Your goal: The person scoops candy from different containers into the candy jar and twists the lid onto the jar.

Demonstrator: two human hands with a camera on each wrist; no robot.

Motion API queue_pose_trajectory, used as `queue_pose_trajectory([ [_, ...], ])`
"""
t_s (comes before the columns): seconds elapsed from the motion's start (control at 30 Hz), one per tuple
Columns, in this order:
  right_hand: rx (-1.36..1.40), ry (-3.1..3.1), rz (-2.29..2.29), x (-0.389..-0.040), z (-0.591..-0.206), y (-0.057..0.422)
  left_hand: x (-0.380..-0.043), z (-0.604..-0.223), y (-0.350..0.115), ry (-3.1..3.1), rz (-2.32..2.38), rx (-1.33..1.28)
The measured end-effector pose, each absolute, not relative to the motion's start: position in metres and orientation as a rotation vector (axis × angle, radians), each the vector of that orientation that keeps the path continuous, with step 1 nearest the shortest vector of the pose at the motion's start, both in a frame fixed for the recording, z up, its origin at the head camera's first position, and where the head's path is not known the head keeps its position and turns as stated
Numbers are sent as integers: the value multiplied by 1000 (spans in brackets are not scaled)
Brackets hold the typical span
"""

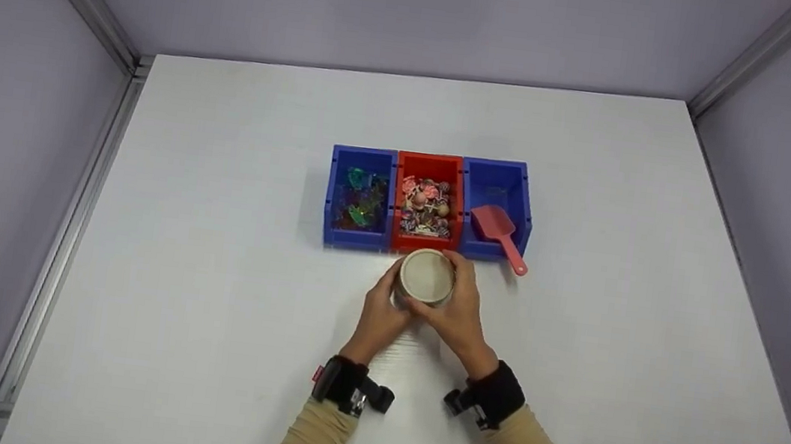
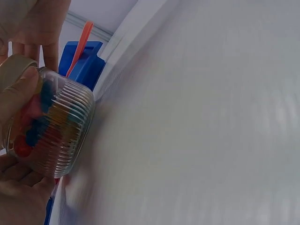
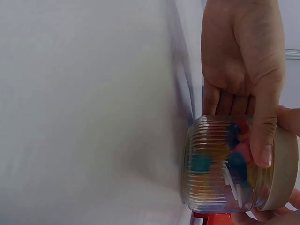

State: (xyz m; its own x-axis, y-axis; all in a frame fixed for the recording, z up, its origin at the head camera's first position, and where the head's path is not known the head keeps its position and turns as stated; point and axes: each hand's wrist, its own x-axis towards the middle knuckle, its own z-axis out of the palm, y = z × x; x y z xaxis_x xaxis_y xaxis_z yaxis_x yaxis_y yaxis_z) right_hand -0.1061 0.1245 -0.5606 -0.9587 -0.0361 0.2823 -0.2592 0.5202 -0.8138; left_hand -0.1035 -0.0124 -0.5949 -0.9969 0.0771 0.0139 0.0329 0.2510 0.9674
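Observation:
A clear ribbed jar (image 3: 208, 161) with a round cream lid (image 1: 427, 276) is held between both hands, near the fronts of the bins. Colourful pieces and white sticks show through its wall. My left hand (image 1: 380, 318) grips the jar's body, its thumb along the glass in the right wrist view. Around the lid curls my right hand (image 1: 458, 311), thumb at the near side and fingers at the far side. In the left wrist view the jar (image 2: 56, 122) appears upright, low over the table; whether its base touches cannot be told.
Beyond the hands stand three joined bins. The left blue bin (image 1: 355, 240) holds translucent coloured pieces, and the middle red bin (image 1: 430, 166) holds lollipops. A pink scoop (image 1: 495, 223) leans in the right blue bin (image 1: 496, 170), handle over the front. White table (image 1: 204, 304); walls on three sides.

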Motion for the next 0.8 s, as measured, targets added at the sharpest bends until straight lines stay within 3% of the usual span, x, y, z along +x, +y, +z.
queue_pose_trajectory([
  [0.53, 221, -3005, 604, -120, -514, 108, -106, -597, -14, 2414, 1878, 94],
  [0.63, 387, -3087, 532, -126, -505, 114, -106, -597, -14, 2388, 1896, 99],
  [0.8, 930, -3150, 487, -141, -485, 125, -106, -595, -14, 2298, 1929, 20],
])
